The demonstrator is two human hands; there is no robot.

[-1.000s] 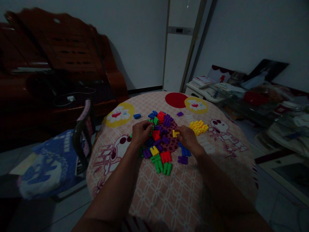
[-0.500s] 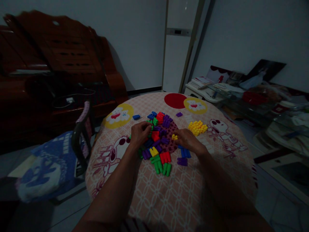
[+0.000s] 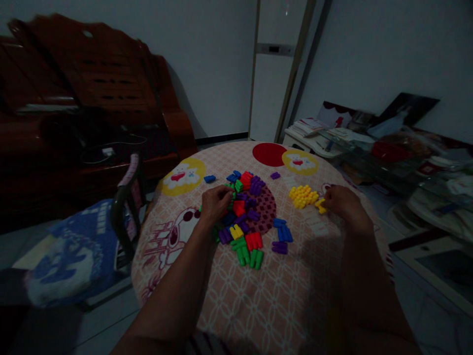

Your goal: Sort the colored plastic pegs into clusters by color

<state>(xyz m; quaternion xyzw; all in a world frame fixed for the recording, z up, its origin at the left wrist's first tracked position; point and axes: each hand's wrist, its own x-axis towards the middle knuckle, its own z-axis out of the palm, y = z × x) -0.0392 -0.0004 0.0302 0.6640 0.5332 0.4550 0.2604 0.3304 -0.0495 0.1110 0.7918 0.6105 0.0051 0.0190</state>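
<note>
At the left edge of a mixed pile of plastic building blocks [image 3: 239, 208], my left hand [image 3: 215, 204] has its fingertips pinched together against green blocks [image 3: 236, 186]; what they hold, if anything, is hidden. Over on the right, my right hand [image 3: 344, 203] pinches a yellow building block [image 3: 320, 205]. This piece is right beside a tight cluster of yellow blocks [image 3: 303, 196]. Red blocks [image 3: 253, 241], purple blocks [image 3: 257, 185] and a single yellow block [image 3: 236, 231] lie in the mixed pile.
A patterned cloth covers the round table [image 3: 254, 305]. Blue blocks [image 3: 284, 231] and a purple block [image 3: 280, 247] lie between pile and right arm. A chair [image 3: 127, 207] stands at the left, a wooden sofa [image 3: 107, 88] behind it. A cluttered glass-topped stand [image 3: 402, 167] is at the right.
My right hand has moved right with the yellow block, from beside the mixed pile to the right side of the yellow cluster. My left hand has stayed at the pile.
</note>
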